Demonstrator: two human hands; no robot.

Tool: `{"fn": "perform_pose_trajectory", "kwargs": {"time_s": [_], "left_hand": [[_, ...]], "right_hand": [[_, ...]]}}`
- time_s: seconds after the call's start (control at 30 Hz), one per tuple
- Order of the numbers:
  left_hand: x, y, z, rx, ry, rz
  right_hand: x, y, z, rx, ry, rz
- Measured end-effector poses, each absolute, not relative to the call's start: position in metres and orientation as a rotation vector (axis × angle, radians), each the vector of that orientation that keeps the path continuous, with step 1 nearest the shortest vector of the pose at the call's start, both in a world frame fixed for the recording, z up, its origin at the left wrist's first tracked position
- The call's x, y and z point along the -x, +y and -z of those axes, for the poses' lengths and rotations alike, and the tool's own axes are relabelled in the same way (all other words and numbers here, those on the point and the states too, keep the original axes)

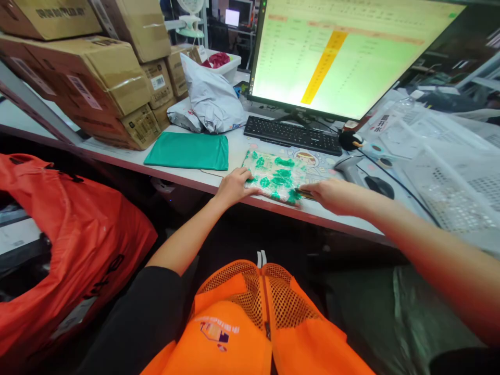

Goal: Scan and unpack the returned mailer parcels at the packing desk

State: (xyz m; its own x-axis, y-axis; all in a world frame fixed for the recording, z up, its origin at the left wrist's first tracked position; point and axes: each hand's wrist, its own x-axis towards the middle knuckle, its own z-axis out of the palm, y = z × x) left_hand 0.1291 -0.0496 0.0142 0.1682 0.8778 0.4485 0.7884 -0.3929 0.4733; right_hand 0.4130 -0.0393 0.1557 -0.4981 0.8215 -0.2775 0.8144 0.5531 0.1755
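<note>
A flat, clear-wrapped package (269, 174) with green patches lies on the desk near its front edge. My left hand (235, 186) grips its left side, fingers on top and thumb along the front edge. Closed around a slim dark and yellowish utility knife (305, 193), my right hand (328, 195) is at the package's right front corner. The knife's tip meets the green patch there; the blade itself is too small to make out. To the left of my left hand, a flat green pouch (187, 151) rests on the desk.
Behind the package stand a keyboard (292, 134) and a lit monitor (324, 57). A scanner (349, 169), a mouse (378, 186) and white baskets (449, 187) are on the right. Grey plastic mailers (214, 99) and stacked cartons (86, 78) fill the left back. A red bag (78, 239) stands left.
</note>
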Motion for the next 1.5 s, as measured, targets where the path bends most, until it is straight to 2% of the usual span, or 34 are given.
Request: {"fn": "perform_pose_trajectory", "kwargs": {"time_s": [0.1,0.23,0.43,0.57,0.67,0.77,0.83,0.93,1.5], "left_hand": [[-0.126,-0.049,-0.018,-2.353,1.636,-1.019],[-0.125,-0.033,-0.039,-2.493,1.569,-0.847],[-0.167,0.007,-0.064,-2.719,1.059,-0.739],[-0.189,0.015,-0.055,-2.819,0.987,-0.723],[-0.191,0.013,-0.051,-2.853,1.009,-0.690],[-0.192,0.013,-0.051,-2.885,1.021,-0.660],[-0.194,0.015,-0.053,-2.891,1.022,-0.656],[-0.199,0.018,-0.056,-2.889,1.025,-0.634],[-0.204,0.028,-0.045,-2.990,0.907,-0.720]], "right_hand": [[-0.464,-0.064,-0.156,-1.467,2.414,0.112],[-0.512,-0.056,-0.140,-1.793,2.394,-0.064],[-0.503,0.001,-0.080,-2.026,2.338,-0.312],[-0.491,0.022,-0.064,-2.074,2.437,-0.355],[-0.482,0.025,-0.067,-1.980,2.799,-0.245],[-0.462,0.028,-0.069,-1.601,3.168,0.077],[-0.449,0.033,-0.065,-1.378,3.225,0.274],[-0.438,0.040,-0.055,-1.273,3.171,0.419],[-0.432,0.036,-0.033,-1.291,3.302,0.103]]}}
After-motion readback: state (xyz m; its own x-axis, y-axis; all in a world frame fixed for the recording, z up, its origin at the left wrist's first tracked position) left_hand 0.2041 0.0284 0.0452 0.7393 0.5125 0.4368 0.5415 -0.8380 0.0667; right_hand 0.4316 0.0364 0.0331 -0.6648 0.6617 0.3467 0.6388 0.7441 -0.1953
